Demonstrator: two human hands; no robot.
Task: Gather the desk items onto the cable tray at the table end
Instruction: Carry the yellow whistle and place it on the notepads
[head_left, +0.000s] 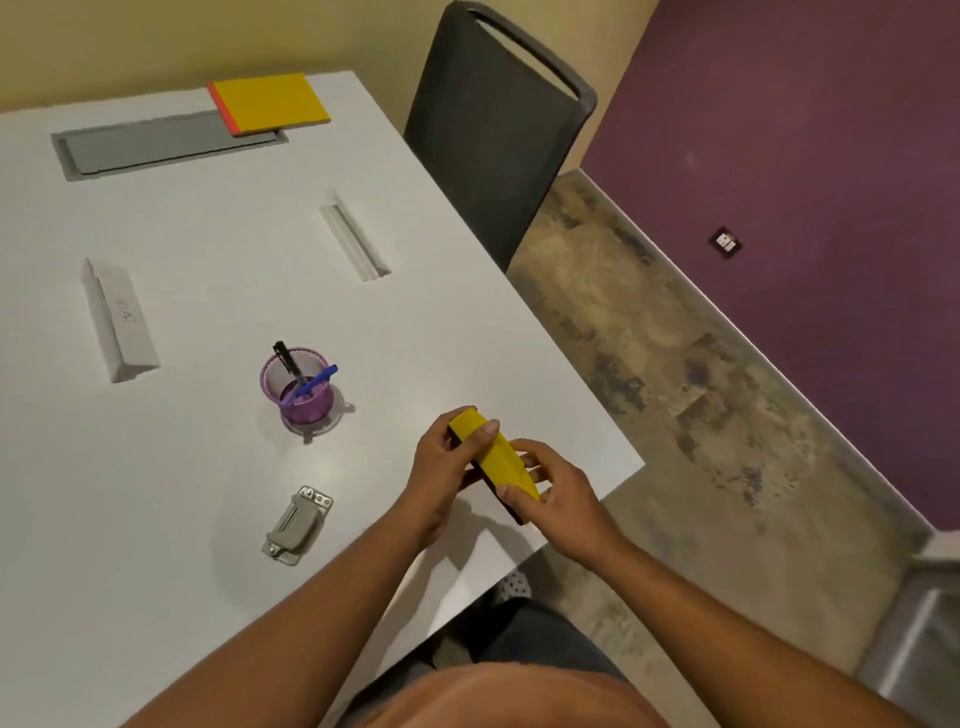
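A yellow stapler-like block (497, 460) with a black underside is held above the table's near right corner. My left hand (444, 467) grips its far end, fingers curled over the top. My right hand (553, 488) holds its near end. A purple mesh pen cup (304, 395) with a black and a blue pen stands left of the hands. A grey metal staple remover (296, 525) lies near the front. The grey cable tray (156, 148) is set in the table's far end, with a yellow notepad (272, 101) overlapping its right end.
Two folded white name cards (119, 322) (356, 241) lie on the white table (182, 467). A dark chair (493, 130) stands at the table's right edge. The floor and a purple wall are to the right.
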